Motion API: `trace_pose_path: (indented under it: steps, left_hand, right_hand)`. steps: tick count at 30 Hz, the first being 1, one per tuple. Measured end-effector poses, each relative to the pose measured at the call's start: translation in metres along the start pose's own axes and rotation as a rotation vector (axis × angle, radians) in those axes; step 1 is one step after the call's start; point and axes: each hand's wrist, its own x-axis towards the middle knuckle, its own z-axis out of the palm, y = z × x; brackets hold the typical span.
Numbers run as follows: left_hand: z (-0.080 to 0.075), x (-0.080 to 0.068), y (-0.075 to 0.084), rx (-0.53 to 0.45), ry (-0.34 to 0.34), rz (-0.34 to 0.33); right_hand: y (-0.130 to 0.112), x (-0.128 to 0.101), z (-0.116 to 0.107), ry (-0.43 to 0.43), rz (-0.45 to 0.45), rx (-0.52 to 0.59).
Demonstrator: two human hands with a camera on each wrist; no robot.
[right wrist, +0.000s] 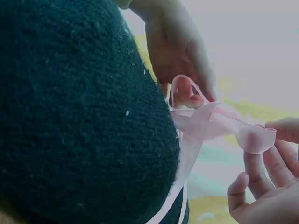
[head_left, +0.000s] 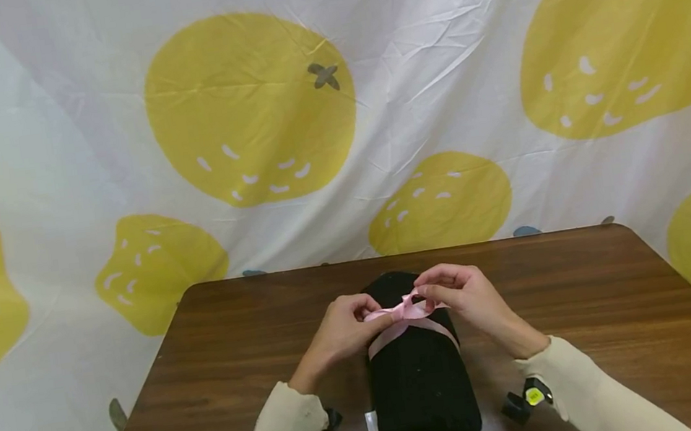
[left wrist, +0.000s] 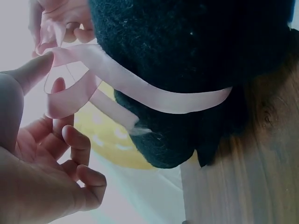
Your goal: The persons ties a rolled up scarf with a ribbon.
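Note:
A black, fuzzy cloth bundle (head_left: 423,387) lies lengthwise on the table, with a pink satin ribbon (left wrist: 180,102) wrapped around its far part. On top, the ribbon forms loops around a crossing in the middle. My left hand (head_left: 350,328) pinches the left loop between thumb and fingers; in the left wrist view a frayed ribbon end hangs beside it. From the right, my right hand (head_left: 461,295) pinches another loop, and the right wrist view shows its thumb and fingers (right wrist: 257,172) at that loop. Whether the crossing is knotted is hard to tell.
The brown wooden table (head_left: 242,375) ends at a far edge before a white curtain (head_left: 295,229) printed with yellow fruit. A small white tag (head_left: 371,423) sticks out from the bundle's left side. Dark wrist-worn devices (head_left: 527,399) hang below both sleeves.

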Motion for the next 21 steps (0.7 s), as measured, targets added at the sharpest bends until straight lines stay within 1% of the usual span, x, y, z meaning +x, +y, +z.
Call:
trace_pose_path:
  steps: [6,9,14,18,21]
  left_hand:
    - [-0.005,0.000,-0.002,-0.025,-0.024,-0.008]
    - [-0.007,-0.001,-0.003,-0.055,-0.039,-0.001]
    - [-0.011,-0.002,-0.004,-0.104,-0.062,0.007]
    - [-0.013,-0.003,-0.004,-0.134,-0.073,0.010]
    - [-0.014,-0.002,-0.004,-0.145,-0.066,0.027]
  right_hand:
    - [0.000,0.000,-0.003,0.011,0.017,-0.075]
    - [-0.002,-0.001,-0.003,0.023,0.040,-0.085]
    - [-0.003,-0.001,-0.003,0.038,0.054,-0.046]
    - [-0.003,-0.001,-0.003,0.037,0.029,-0.009]
    - [-0.003,-0.001,-0.004,0.026,0.002,0.008]
